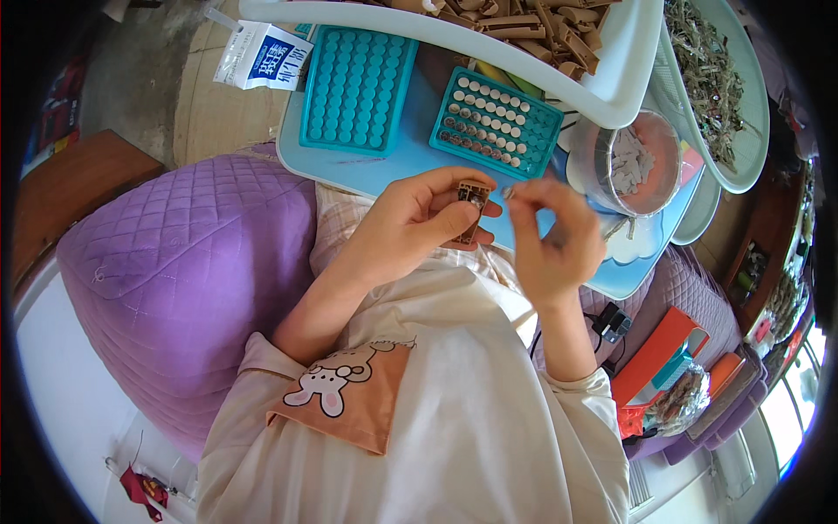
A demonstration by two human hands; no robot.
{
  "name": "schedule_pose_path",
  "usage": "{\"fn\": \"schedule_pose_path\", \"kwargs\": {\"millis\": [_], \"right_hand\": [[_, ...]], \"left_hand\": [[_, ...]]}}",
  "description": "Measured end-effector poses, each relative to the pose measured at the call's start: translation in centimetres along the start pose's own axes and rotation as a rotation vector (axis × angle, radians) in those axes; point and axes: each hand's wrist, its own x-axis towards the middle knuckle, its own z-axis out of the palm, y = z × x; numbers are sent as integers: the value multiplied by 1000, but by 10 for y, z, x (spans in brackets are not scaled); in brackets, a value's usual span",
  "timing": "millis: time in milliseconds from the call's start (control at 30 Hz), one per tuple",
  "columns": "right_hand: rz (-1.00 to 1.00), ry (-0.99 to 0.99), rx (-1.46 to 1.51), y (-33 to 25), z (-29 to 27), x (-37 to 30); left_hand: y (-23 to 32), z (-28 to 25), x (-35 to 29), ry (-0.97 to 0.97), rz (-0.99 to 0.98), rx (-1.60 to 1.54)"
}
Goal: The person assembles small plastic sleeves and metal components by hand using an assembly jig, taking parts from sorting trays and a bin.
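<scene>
At your far left, a purple quilted cover (175,262) bulges beside the blue table (301,157). A white-and-blue pouch (264,54) lies near the table's upper left corner, next to a teal tray (358,87) with rows of round cells.

Your left hand (408,223) holds the brown casing (474,189) in front of your chest, near the table edge. The grip is a pinch: thumb across the near face, fingers behind. Expect the casing to be light and stiff, probably a thin-walled moulding; its open interior suggests that the walls could flex or crack under a hard squeeze. Take hold by the long outer sides, and keep fingertips off the exposed inner parts.

Just right of the casing, your right hand (563,240) has thumb and index finger pressed together on a small pale piece (508,192). Motion blur hides its exact shape. Judge it very light and easily dropped; grasp it at its edges, with fingertips only.

Beyond your hands, a second teal tray (548,113) carries rows of round pieces. Above it, a white basin (602,100) contains brown shell parts (576,39). At right, a clear tub (598,157) contains pale pieces (630,166).
</scene>
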Motion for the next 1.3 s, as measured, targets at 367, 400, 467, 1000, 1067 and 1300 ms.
{"fn": "schedule_pose_path", "kwargs": {"millis": [367,400,467,1000,1067,1300], "right_hand": [[-271,-274,-89,0,-9,-1],[-190,-322,-31,1,-12,3],[-111,-373,26,7,-16,7],[73,-280,-480,66,4,9],[-105,-205,-627,64,3,7],[-139,-319,-527,69,-10,3]], "left_hand": [[-10,-2,4,-25,-53,124],[-9,-2,4,-25,-49,124],[-7,-1,4,21,-14,52],[3,-13,3,39,14,12],[3,-12,2,32,16,17],[3,-11,-1,27,13,30]]}}
